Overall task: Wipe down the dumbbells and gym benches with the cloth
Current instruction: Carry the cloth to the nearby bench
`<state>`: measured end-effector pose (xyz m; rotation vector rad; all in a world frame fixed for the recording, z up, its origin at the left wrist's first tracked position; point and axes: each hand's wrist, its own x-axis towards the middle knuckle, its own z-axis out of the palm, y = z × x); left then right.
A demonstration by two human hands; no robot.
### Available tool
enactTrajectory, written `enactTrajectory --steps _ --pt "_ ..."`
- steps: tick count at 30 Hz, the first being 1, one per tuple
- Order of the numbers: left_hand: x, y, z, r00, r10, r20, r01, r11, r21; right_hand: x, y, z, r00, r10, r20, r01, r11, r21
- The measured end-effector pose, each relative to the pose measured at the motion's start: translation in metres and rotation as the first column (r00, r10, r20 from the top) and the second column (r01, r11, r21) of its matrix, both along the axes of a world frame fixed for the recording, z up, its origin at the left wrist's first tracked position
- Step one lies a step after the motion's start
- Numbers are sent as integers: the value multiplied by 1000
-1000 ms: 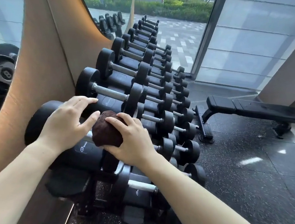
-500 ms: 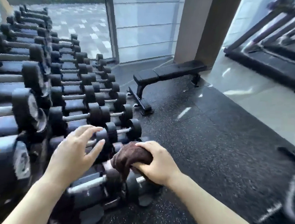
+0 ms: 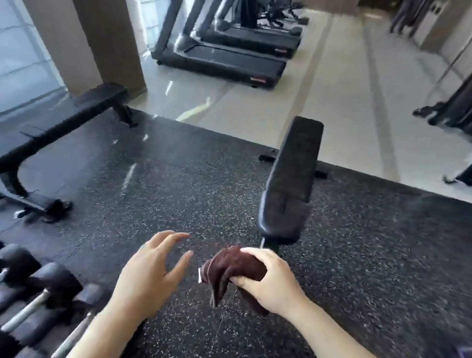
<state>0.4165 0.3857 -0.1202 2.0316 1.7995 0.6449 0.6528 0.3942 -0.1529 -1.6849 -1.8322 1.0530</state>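
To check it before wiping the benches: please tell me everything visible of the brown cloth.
The cloth is dark brown, terry-like and bunched. The right hand grips it in the air above the speckled floor, near the nearer bench end. Folds hang below the hand; a pale edge shows at its left. The left hand is apart.

Cloth (right hand too) left the dumbbells.

The dumbbells at lower left are blurred and cut off by the frame; the right hand hides part of the cloth.
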Motion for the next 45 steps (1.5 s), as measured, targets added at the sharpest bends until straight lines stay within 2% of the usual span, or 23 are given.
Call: enactTrajectory --steps 4,9,14,18,25,28,35,40,45 --pt "111 39 -15 975 -223 -8 223 974 -25 100 -14 -10 980 -198 -5 198 980 -17" --pt "223 61 -24 888 -459 -22 455 886 -86 185 -35 -21 904 -428 -18 428 904 -23" --pt "284 82 -31 814 -579 -30 572 810 -130 232 -35 -37 846 -533 -30 531 846 -49" --pt "312 110 -41 800 -600 -12 591 791 -160 257 -13 -45 821 -571 -26 568 820 -76" --pt "353 197 -66 834 -550 35 545 814 -199 305 81 -51 831 -556 12 551 822 -143" --pt "364 241 -68 855 -519 11 509 833 -217 326 129 -49 861 -505 54 507 847 -160" --pt "376 320 -74 912 -405 -57 381 892 -245 357 239 -49 925 -376 47 379 915 -138" --pt "382 338 -82 962 -260 -86 228 933 -277 375 301 -57 978 -207 31 209 966 -150" --pt "401 343 -94 982 -57 -179 -4 947 -321 399 365 -75 998 47 33 -41 983 -177"
